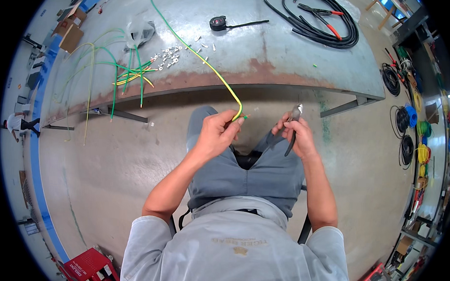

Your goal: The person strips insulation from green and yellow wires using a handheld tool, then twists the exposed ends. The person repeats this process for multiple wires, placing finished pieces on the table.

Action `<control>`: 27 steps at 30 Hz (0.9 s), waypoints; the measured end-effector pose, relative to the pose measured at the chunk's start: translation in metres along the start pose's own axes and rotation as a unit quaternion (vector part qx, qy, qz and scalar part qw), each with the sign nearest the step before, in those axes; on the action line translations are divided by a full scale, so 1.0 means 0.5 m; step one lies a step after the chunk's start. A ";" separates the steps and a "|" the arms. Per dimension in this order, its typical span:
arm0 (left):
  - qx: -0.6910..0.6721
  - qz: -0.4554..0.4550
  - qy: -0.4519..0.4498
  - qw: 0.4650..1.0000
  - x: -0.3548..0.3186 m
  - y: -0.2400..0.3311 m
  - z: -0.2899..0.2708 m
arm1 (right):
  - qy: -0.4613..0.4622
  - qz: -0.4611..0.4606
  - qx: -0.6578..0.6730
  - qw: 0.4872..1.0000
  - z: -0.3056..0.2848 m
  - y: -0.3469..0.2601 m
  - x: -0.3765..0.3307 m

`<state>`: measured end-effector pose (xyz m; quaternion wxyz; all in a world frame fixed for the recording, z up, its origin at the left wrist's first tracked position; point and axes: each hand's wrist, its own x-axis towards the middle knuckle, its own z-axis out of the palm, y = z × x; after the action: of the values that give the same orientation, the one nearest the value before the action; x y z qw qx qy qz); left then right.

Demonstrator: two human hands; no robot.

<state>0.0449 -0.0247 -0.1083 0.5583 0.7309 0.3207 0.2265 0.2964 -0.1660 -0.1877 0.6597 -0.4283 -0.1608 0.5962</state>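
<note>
Above the lap, left hand (216, 135) pinches the green-yellow insulated wire (198, 55) end, right hand (297, 138) at three o'clock grips black-handled pliers (291, 129); wire slipping risks nicked fingers.

Green-yellow wire (208, 65) held by end; pliers (291, 128) gripped.

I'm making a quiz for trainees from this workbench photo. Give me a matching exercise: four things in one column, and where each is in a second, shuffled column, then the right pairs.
Things:
1. green-yellow wire
2. pliers
3. tape measure
4. coil of black cable

Places:
A. far right part of the table
B. in the right hand
C. end pinched in the left hand
D. top middle of the table

Pairs: 1-C, 2-B, 3-D, 4-A
</note>
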 end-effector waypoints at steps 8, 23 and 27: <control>0.059 0.111 -0.042 0.991 -0.050 0.002 0.004 | -0.091 0.041 -0.204 0.974 0.196 -0.080 0.102; -0.306 -0.104 -0.031 0.946 0.066 -0.059 -0.164 | -0.088 -0.199 -0.262 0.940 0.340 -0.008 0.081; -0.417 -0.058 0.034 0.906 0.176 0.143 -0.208 | -0.089 -0.288 -0.361 0.883 0.330 0.013 0.012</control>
<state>0.0496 0.0963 -0.0133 0.8132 0.4030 0.2578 0.3313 0.1742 -0.0993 -0.0987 0.5850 -0.5165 -0.5391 0.3168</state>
